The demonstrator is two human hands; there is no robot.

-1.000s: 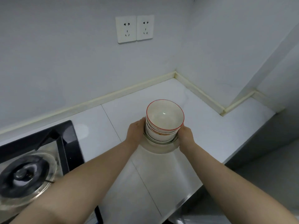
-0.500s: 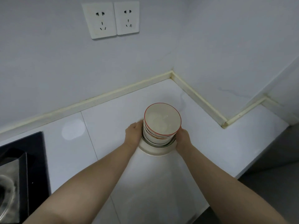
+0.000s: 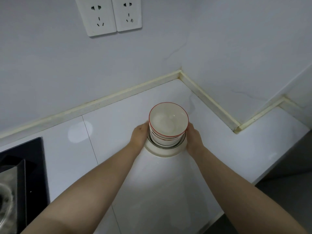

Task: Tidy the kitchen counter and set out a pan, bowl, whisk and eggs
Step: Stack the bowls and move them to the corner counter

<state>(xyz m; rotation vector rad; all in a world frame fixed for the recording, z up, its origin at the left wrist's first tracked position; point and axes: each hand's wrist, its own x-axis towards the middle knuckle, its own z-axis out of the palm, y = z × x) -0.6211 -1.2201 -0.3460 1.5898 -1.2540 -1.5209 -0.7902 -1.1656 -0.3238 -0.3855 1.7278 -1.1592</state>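
Observation:
A stack of white bowls with red rims (image 3: 168, 123) sits on a wider cream plate or dish (image 3: 164, 152), over the white counter (image 3: 109, 125) near its back right corner. My left hand (image 3: 140, 135) grips the left side of the stack and my right hand (image 3: 194, 138) grips the right side. Fingers of both hands curl round the lower bowls and are partly hidden behind them. Whether the stack rests on the counter or hangs just above it cannot be told.
A black gas hob (image 3: 18, 174) with a burner lies at the left edge. Two white wall sockets (image 3: 109, 15) sit above on the wall. A cream sealing strip (image 3: 207, 100) lines the back wall and a stepped corner to the right. The counter's front edge drops off at lower right.
The stack of bowls has travelled with both hands toward the back right corner of the counter. The view has swung right, so the hob has slid toward the left edge.

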